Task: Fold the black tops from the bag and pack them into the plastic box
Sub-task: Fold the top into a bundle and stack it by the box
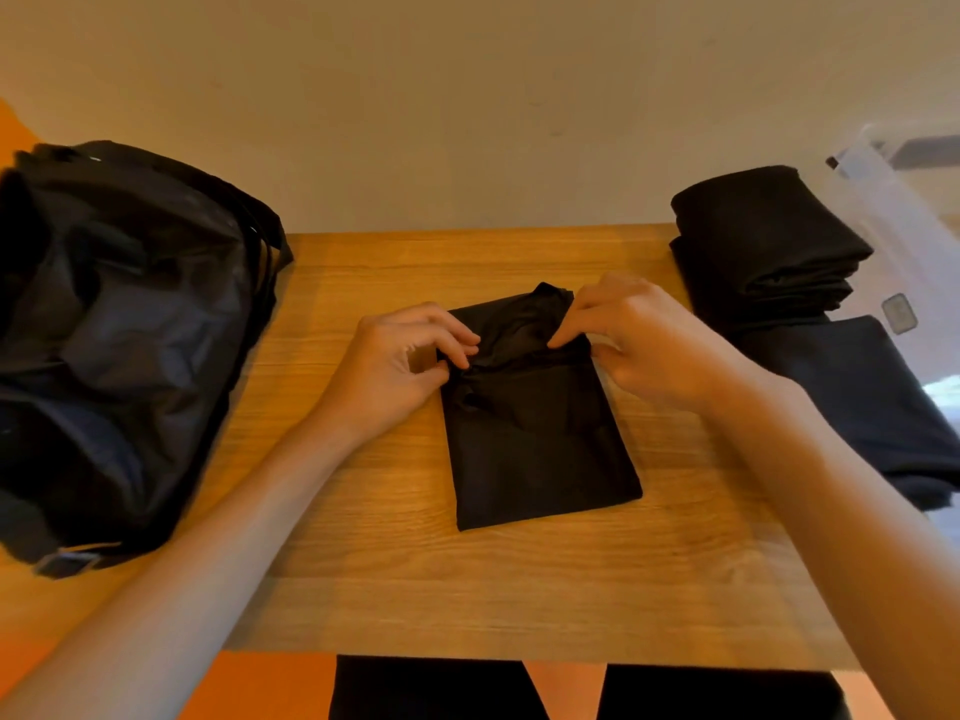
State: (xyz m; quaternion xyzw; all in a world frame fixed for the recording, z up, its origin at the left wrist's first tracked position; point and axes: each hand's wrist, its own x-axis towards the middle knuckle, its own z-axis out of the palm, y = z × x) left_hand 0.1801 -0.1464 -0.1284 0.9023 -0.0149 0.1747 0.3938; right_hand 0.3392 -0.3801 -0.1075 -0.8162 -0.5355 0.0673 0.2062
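One top [540, 433], black, folded to a narrow rectangle, at the centre of the table [467, 589], its far end bunched and loose

Step in hand, by my judgement: a late fold on this top; the far end is not yet turned flat

Left hand [395, 366]: my fingers [457, 337] curl in, thumb against them, pinching the left corner of the bunched end

Right hand [644, 345]: my fingertips [571, 324] close together, pinching the same end from the right; nothing else held

Next move, as I judge it: draw the loose cloth towards me over the flat part, both corners kept level, then press it smooth so it matches the stack

Bag [119, 330]: black, on the table's left end, well apart from the top

Stack [763, 241]: folded black tops, at the right, not yet packed

Box [883, 200]: clear plastic, far right behind the stack, only partly in view; contents cannot be told

Dark cloth [872, 397]: lies flat, nearer me than the stack
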